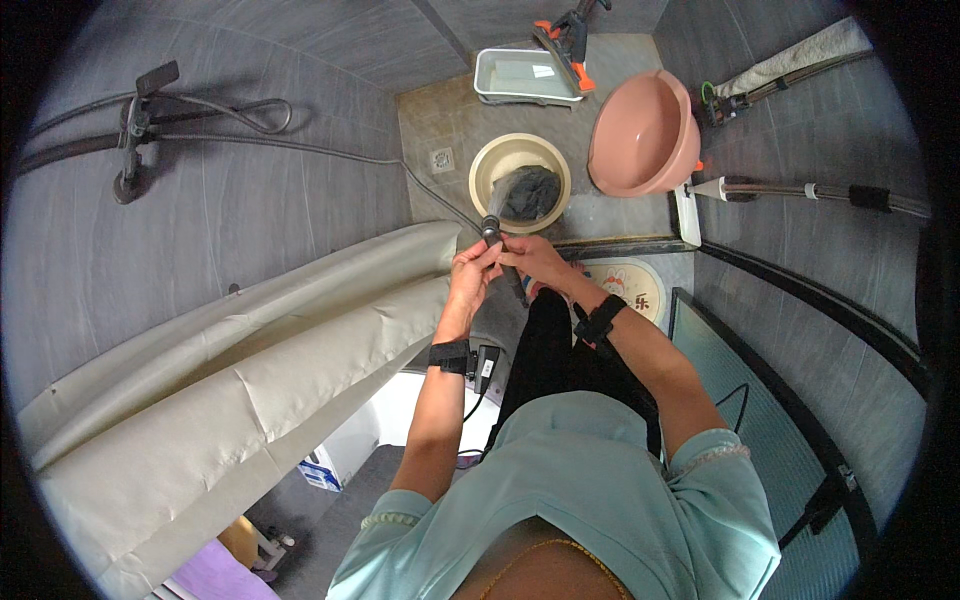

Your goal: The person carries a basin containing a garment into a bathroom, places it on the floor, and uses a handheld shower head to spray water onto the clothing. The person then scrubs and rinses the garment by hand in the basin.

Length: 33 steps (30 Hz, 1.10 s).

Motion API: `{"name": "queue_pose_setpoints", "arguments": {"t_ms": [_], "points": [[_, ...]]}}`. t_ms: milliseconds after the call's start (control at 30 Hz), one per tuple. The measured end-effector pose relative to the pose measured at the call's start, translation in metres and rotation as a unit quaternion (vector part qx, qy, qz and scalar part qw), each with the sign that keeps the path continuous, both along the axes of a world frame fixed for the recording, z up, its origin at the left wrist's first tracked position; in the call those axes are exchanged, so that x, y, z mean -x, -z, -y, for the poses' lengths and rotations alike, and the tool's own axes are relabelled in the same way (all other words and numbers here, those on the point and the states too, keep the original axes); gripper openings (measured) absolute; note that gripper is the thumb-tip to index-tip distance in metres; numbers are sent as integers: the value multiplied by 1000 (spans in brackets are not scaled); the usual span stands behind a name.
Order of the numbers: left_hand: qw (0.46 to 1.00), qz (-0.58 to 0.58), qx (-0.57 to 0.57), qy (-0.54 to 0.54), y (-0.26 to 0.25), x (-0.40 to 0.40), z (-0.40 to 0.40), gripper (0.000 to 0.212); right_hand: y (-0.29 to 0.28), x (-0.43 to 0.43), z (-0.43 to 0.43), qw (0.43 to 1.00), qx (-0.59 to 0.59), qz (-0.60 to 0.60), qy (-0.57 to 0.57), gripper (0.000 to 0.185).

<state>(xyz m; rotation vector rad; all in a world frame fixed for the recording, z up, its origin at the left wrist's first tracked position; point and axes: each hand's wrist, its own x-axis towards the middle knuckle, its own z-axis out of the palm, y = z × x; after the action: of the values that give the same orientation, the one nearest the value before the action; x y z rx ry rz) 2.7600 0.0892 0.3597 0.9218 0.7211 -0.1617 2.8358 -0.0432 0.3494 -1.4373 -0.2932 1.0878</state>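
Both of my hands are on a dark handheld shower head (491, 229). My left hand (472, 274) has its fingertips at the upper handle, and my right hand (534, 259) closes around it from the other side. Water sprays from the head into a cream round basin (478, 180) on the tiled floor. A dark grey cloth (534, 193) lies bunched in the basin, under or beside the spray. The metal shower hose (300, 147) stretches from the wall faucet (135, 124) at the left towards the shower head. Fingers partly hide the handle.
A pink basin (641, 139) leans tilted near the right wall. Behind stands a white-rimmed tray (517, 61) with an orange-and-black mop head (564, 56). A floor squeegee (688, 214), drain (442, 160), raised black sill (626, 246), bunched cream curtain (247, 382), printed mat (630, 277) and glass door (750, 420) surround me.
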Motion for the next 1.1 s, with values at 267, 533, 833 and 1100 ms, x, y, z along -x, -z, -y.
{"name": "queue_pose_setpoints", "arguments": {"t_ms": [267,533,833,1100], "points": [[1000,-3,-12,-2,-1,0,2,16,9,1,2,1000,-13,13,-10,27],[999,-14,-28,16,-9,-5,8,17,14,6,6,998,-28,53,29,22],[999,-22,-30,23,-9,-5,12,18,6,3,13,1000,-2,22,11,20],[999,-13,-34,27,-11,-6,15,17,3,4,16,999,-23,2,28,20]]}}
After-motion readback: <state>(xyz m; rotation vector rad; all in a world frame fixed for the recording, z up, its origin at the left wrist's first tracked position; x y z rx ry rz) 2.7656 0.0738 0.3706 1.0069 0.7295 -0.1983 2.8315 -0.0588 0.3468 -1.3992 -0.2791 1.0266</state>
